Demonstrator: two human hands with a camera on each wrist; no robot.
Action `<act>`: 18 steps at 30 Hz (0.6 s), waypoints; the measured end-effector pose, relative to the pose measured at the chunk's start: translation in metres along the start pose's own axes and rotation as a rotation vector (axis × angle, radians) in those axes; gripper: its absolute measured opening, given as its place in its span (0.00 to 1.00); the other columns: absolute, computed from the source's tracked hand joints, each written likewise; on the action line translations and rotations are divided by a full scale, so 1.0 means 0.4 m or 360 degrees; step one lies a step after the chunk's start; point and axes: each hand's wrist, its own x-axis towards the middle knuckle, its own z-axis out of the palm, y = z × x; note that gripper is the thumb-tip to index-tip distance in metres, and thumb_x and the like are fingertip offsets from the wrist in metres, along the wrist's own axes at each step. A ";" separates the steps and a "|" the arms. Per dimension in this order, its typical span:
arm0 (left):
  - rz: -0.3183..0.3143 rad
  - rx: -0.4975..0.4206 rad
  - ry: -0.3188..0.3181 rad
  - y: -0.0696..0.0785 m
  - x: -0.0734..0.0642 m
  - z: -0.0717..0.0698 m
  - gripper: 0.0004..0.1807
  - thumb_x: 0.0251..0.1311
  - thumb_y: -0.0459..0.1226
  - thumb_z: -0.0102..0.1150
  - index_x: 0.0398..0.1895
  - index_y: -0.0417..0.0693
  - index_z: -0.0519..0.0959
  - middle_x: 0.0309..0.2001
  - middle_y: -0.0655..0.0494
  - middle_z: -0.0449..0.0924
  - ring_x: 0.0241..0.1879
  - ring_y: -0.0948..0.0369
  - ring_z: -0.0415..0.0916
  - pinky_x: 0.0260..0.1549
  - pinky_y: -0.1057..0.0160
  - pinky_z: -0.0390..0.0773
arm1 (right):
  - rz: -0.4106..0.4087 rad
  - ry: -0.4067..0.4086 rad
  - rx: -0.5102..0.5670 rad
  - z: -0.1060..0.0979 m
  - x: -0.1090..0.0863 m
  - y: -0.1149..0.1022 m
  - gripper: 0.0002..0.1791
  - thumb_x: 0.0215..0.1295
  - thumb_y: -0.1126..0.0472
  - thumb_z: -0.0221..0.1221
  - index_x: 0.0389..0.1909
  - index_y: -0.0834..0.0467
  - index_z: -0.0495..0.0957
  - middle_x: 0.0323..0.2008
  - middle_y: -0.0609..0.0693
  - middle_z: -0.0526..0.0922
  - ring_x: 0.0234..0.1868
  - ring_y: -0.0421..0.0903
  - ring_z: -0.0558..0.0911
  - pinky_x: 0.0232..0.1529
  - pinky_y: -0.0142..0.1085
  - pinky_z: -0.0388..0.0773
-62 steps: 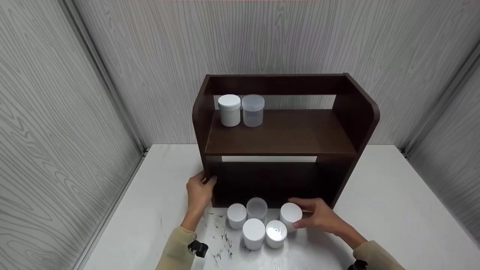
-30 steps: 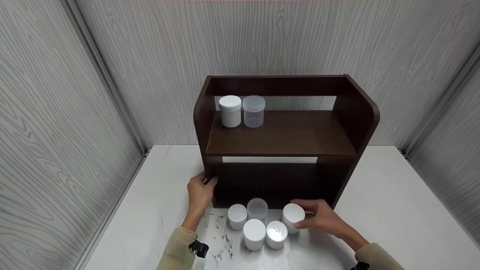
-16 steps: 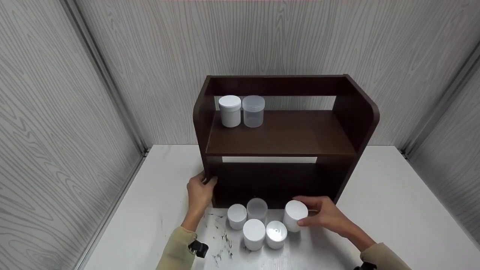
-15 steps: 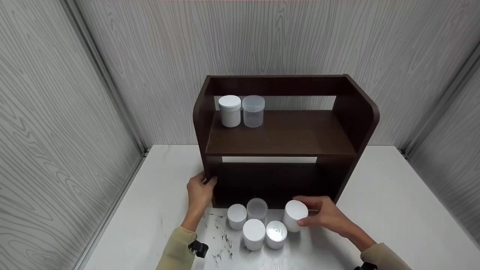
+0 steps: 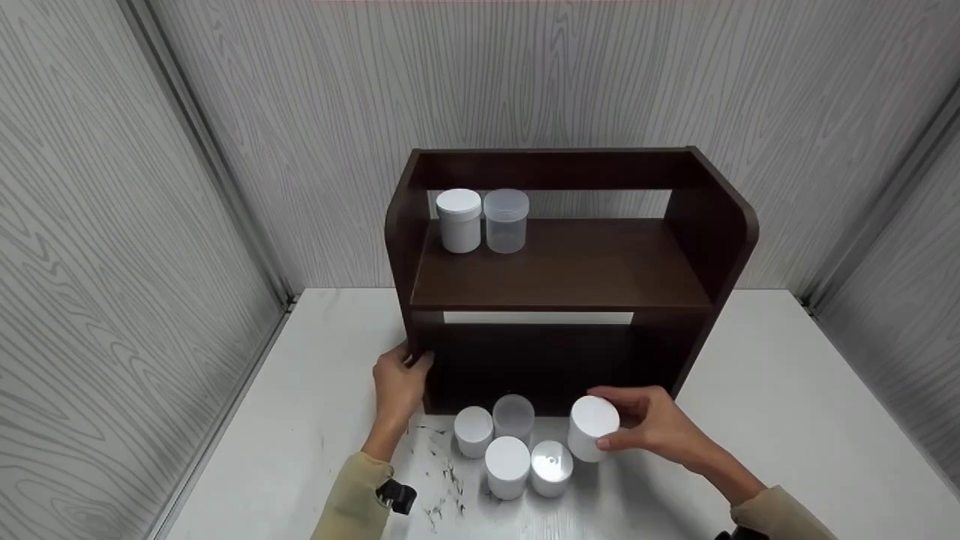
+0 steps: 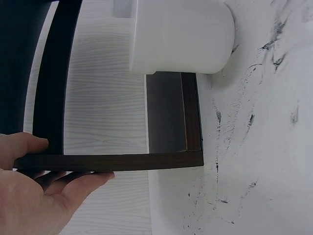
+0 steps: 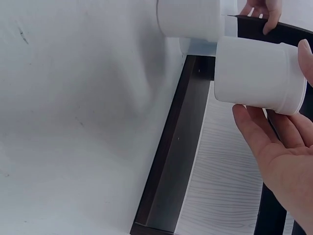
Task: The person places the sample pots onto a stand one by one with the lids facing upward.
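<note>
My left hand (image 5: 400,382) grips the left side panel of a dark brown two-tier shelf (image 5: 562,270), its thumb on the inner face and its fingers on the outer face in the left wrist view. My right hand (image 5: 656,424) holds a white lidded plastic jar (image 5: 593,427) between thumb and fingers, slightly tilted. In the right wrist view the same jar (image 7: 257,73) shows lifted off the table. To its left stand a glossy-topped white jar (image 5: 552,469), a taller white jar (image 5: 508,467), a translucent jar (image 5: 514,417) and a small white jar (image 5: 474,431).
On the shelf's upper board, at the left, stand a white jar (image 5: 459,220) and a translucent jar (image 5: 506,220) side by side. Dark scuff marks (image 5: 450,480) streak the white table (image 5: 285,420). Grey wood-grain walls (image 5: 315,90) enclose the table.
My right hand has lifted the white jar and carried it slightly right and up, away from the glossy-topped jar. My left hand keeps its hold on the shelf; the other jars stay put.
</note>
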 end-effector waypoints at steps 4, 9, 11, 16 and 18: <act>0.0008 -0.0009 -0.0017 0.000 0.001 -0.003 0.25 0.70 0.32 0.61 0.65 0.24 0.75 0.60 0.30 0.80 0.60 0.40 0.80 0.57 0.45 0.81 | 0.0010 -0.0004 0.0020 0.001 -0.002 -0.019 0.41 0.53 0.66 0.79 0.68 0.70 0.75 0.57 0.61 0.85 0.53 0.52 0.87 0.51 0.37 0.84; 0.0009 -0.0001 -0.0008 0.003 0.001 -0.003 0.24 0.70 0.31 0.60 0.64 0.24 0.75 0.59 0.30 0.81 0.59 0.40 0.81 0.57 0.45 0.81 | 0.0006 0.0001 0.0022 0.004 -0.007 -0.042 0.40 0.53 0.66 0.79 0.68 0.68 0.77 0.57 0.60 0.86 0.53 0.52 0.87 0.52 0.37 0.84; 0.0010 0.0007 -0.0003 0.003 0.002 -0.003 0.24 0.70 0.31 0.60 0.64 0.24 0.76 0.59 0.30 0.81 0.59 0.40 0.81 0.57 0.45 0.81 | 0.0006 0.0002 0.0024 0.005 -0.008 -0.052 0.40 0.53 0.66 0.79 0.68 0.68 0.77 0.57 0.60 0.86 0.53 0.52 0.87 0.52 0.37 0.84; 0.0005 0.0019 0.0008 0.002 0.002 -0.001 0.23 0.70 0.31 0.61 0.64 0.24 0.76 0.58 0.30 0.81 0.58 0.40 0.81 0.57 0.45 0.81 | 0.0009 0.0005 0.0024 0.007 -0.010 -0.075 0.40 0.52 0.65 0.80 0.68 0.68 0.76 0.58 0.61 0.85 0.53 0.53 0.87 0.52 0.38 0.84; -0.0001 0.0020 0.0011 0.002 0.002 0.000 0.24 0.70 0.31 0.61 0.64 0.24 0.76 0.58 0.30 0.81 0.59 0.40 0.81 0.57 0.45 0.81 | 0.0009 0.0006 0.0024 0.009 -0.011 -0.083 0.40 0.53 0.65 0.80 0.68 0.68 0.76 0.58 0.61 0.86 0.53 0.53 0.87 0.52 0.38 0.85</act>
